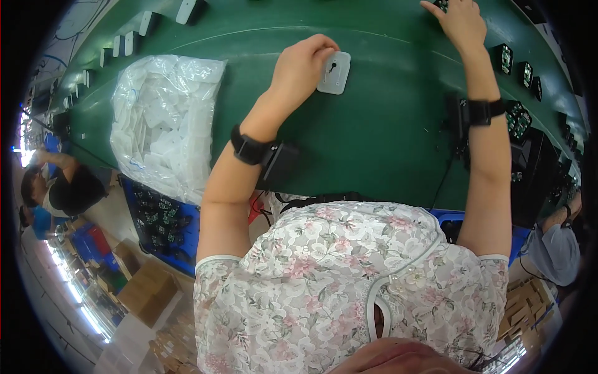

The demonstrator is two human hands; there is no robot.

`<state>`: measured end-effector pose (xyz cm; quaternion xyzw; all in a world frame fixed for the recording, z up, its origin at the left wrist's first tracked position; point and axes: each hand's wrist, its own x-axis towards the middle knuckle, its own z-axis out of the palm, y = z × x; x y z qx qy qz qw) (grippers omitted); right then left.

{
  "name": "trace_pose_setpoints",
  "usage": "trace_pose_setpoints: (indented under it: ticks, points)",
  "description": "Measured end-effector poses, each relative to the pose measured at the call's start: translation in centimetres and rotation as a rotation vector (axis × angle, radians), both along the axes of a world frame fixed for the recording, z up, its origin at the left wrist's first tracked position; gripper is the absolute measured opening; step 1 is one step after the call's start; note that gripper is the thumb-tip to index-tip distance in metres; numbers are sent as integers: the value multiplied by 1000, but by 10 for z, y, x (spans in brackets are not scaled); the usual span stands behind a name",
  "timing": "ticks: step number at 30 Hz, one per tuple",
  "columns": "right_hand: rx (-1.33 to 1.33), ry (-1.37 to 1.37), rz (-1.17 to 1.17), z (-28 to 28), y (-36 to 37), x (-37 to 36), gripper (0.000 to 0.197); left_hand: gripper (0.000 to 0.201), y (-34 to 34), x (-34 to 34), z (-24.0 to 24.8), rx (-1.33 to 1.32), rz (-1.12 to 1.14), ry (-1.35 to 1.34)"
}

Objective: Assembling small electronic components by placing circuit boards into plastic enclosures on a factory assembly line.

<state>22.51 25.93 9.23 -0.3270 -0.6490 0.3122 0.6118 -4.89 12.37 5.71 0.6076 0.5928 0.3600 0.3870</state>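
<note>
My left hand [301, 67] is closed on the upper left edge of a small white plastic plate with rounded corners [339, 76], which is over the green table. A small dark mark or part shows near the plate's middle; I cannot tell which. At the far right, my right hand [465, 25] reaches to the top edge of the picture. Its thumb is stretched out apart from the fingers, beside a dark housing with a circuit board [441, 5]. The picture's edge cuts off part of that housing and the fingertips.
Left of my left arm, a clear plastic bag [165, 124] of white plates lies on the green table [374, 143]. White-and-black units [148, 23] line the far left. Dark housings with boards [506, 59] line the right. A blue bin [187, 262] of dark parts stands below left. People sit at both sides.
</note>
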Motion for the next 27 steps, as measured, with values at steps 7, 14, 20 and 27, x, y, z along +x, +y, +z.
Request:
trace_pose_setpoints:
  ticks: [7, 14, 20, 27]
  points:
    - [-184, -931, -342, 18, -6, -8, 44, 37, -16, 17, 14, 381, 66, 497]
    - [-318, -697, -145, -19, -134, -4, 38, 48, -51, 19, -6, 531, -83, 424]
    - [-306, -676, -163, -13, -159, -16, 33, 51, -44, 12, -11, 480, -232, 330]
    - [-72, -771, 5, -11, -174, -56, 36, 57, -45, 12, -16, 490, -189, 124]
